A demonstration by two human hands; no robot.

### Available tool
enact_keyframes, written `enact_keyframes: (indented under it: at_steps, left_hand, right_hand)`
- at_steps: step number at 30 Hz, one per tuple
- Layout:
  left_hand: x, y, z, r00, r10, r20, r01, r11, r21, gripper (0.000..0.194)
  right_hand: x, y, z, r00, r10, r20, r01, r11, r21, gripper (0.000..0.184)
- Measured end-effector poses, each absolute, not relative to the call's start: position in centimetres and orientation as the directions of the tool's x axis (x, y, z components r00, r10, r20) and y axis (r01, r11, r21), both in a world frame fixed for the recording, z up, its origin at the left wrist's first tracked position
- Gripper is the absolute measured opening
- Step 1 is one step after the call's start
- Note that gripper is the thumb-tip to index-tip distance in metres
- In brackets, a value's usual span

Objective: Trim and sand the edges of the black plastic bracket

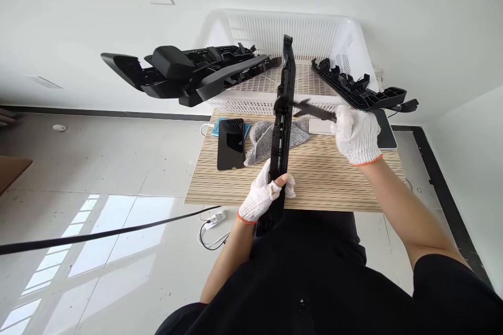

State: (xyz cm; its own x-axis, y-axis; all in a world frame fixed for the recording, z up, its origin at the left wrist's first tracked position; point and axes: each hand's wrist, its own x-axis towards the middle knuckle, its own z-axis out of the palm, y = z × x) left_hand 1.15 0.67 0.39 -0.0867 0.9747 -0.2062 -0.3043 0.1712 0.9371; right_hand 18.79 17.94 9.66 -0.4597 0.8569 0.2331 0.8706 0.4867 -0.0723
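Note:
My left hand (pixel 264 194), in a white knit glove with the thumb tip bare, is wrapped round the lower part of a long black plastic trim piece (pixel 278 149). The piece stands lengthwise in front of me, its ribbed side showing. My right hand (pixel 356 135), gloved too, is closed on one end of a narrow dark strip (pixel 316 111) with small prongs. That strip is smeared by motion, and its far end overlaps the trim piece about midway; whether they are joined or only touching, I cannot tell.
Behind the wooden table (pixel 330 183) stands a white slatted basket (pixel 314 23). Several black trim pieces (pixel 188 70) rest across its left side, another trim piece (pixel 361 89) at right. A black phone (pixel 231 144), a grey cloth (pixel 261 141) and a dark tablet-like slab (pixel 387 133) lie on the table.

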Motion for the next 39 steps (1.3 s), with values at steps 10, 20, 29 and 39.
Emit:
enact_keyframes:
  at_steps: [10,20,29,39]
  left_hand:
    - [-0.2,-4.1,1.2,-0.02,0.957,-0.289,-0.068,0.287,0.956,0.036]
    - [-0.9,-4.6,0.7,0.044,0.976,-0.212,-0.128,0.216,0.968,0.035]
    - [-0.9,-4.3,1.3,0.097,0.984,-0.149,-0.175,0.164,0.971,0.031]
    - [-1.1,-4.5,1.0,0.06,0.988,-0.14,-0.209,0.15,0.966,0.031]
  right_hand:
    - [18.1,17.8,9.1,-0.345,0.904,0.252,0.879,0.405,-0.251,0.07]
    - [18.6,18.6,7.4,-0.481,0.835,0.268,0.861,0.507,-0.031,0.05]
    - [18.6,18.5,7.4,-0.346,0.86,0.375,0.862,0.449,-0.235,0.069]
    - [20.7,18.5,4.5,-0.351,0.878,0.324,0.91,0.402,-0.104,0.04]
